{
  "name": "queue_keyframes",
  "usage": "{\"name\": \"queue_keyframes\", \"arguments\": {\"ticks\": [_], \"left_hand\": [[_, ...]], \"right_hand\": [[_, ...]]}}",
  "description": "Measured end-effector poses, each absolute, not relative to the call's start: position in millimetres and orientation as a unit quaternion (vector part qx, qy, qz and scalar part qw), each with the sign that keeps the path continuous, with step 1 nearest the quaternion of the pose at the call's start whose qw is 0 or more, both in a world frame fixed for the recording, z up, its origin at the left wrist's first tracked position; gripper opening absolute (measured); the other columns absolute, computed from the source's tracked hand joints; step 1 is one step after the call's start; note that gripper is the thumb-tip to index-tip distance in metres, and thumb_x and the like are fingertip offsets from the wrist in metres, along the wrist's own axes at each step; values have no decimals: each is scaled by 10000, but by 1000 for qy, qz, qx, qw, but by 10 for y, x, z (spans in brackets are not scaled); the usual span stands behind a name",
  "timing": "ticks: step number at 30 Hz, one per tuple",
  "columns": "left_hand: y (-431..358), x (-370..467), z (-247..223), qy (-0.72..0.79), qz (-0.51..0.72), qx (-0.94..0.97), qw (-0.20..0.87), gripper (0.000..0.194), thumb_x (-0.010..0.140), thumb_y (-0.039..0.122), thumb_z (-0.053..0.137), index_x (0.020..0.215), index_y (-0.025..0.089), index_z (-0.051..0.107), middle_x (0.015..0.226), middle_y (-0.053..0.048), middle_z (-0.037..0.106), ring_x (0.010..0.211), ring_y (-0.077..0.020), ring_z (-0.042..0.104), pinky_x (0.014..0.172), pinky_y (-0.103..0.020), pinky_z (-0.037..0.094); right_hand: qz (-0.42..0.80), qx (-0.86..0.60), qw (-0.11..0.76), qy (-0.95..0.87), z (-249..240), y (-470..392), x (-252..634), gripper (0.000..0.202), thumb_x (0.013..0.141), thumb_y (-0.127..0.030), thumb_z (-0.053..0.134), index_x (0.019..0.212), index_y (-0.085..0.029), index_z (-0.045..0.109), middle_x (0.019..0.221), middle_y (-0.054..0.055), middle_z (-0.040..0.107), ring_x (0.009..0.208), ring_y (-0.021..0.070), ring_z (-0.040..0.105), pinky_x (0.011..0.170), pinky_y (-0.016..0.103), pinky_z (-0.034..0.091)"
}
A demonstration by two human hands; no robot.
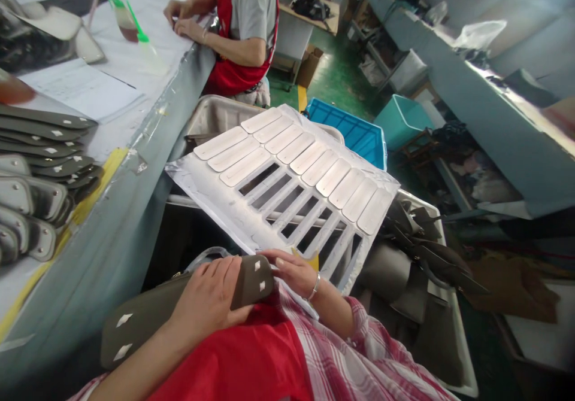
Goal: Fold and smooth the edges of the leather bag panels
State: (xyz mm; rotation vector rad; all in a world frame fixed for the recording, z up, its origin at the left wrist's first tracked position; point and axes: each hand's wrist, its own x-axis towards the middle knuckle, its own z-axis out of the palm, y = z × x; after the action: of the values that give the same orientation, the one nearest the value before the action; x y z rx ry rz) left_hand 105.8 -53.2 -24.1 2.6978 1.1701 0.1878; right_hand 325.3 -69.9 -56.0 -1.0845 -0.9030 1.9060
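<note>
A long dark grey-green strap piece (150,311) with rounded ends and pale diamond-shaped marks lies across my lap. My left hand (209,296) rests over it, fingers together across its upper side. At its right end my right hand (291,272) curls its fingers against the edge. Just beyond my hands is a white slotted board (215,200); pale rounded strips (299,149) sit along its far and left parts, while several slots nearer me show dark gaps.
Stacked grey-green pieces (45,131) lie on the table (157,120) at left, near green-tipped bottles (144,39). Across it works a person in a red apron (236,78). A blue crate (345,128) stands behind the board; a white bin (465,353) of dark pieces is at right.
</note>
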Motion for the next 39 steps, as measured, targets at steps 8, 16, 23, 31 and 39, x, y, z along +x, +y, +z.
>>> {"name": "queue_keyframes", "arguments": {"ticks": [8, 16, 23, 31, 39], "left_hand": [[-530, 1313, -141, 404, 51, 903, 136, 610, 737, 480, 513, 1187, 72, 450, 1093, -172, 547, 975, -294, 508, 835, -411, 372], [-560, 1321, -115, 398, 43, 908, 124, 616, 747, 441, 500, 1212, 42, 439, 1125, -189, 527, 981, -300, 484, 852, -431, 364], [-627, 1105, -157, 386, 73, 915, 90, 784, 717, 581, 523, 1288, 59, 399, 1297, -197, 451, 1167, -322, 409, 993, -491, 264], [-1098, 72, -193, 426, 157, 891, 2, 474, 804, 468, 528, 1185, 186, 532, 1246, -39, 550, 1168, -227, 450, 1091, -463, 148], [-1137, -180, -116, 438, 156, 885, 23, 515, 800, 500, 508, 1188, 162, 532, 1236, -45, 557, 1159, -223, 457, 1102, -449, 118]], "right_hand": [[655, -457, 359, -484, -594, -718, 3145, 537, 717, -451, 637, 1179, -206, 518, 1190, 51, 530, 1111, 206, 475, 969, 363, 370], [653, -437, 365, -499, -573, -732, 3098, 565, 722, -440, 637, 1200, -187, 477, 1188, 56, 519, 1098, 195, 477, 984, 354, 355], [645, -450, 342, -514, -593, -727, 3082, 610, 730, -472, 611, 1231, -175, 429, 1213, 83, 512, 1113, 209, 488, 965, 364, 389], [224, -442, 256, -830, -237, -765, 2915, 461, 812, -257, 512, 1260, -187, 430, 1300, 113, 460, 1215, 233, 402, 1004, 438, 351], [17, -316, 189, -929, -215, -847, 2327, 388, 845, -304, 475, 1203, -163, 523, 1214, 61, 564, 1158, 192, 473, 1013, 360, 348]]}}
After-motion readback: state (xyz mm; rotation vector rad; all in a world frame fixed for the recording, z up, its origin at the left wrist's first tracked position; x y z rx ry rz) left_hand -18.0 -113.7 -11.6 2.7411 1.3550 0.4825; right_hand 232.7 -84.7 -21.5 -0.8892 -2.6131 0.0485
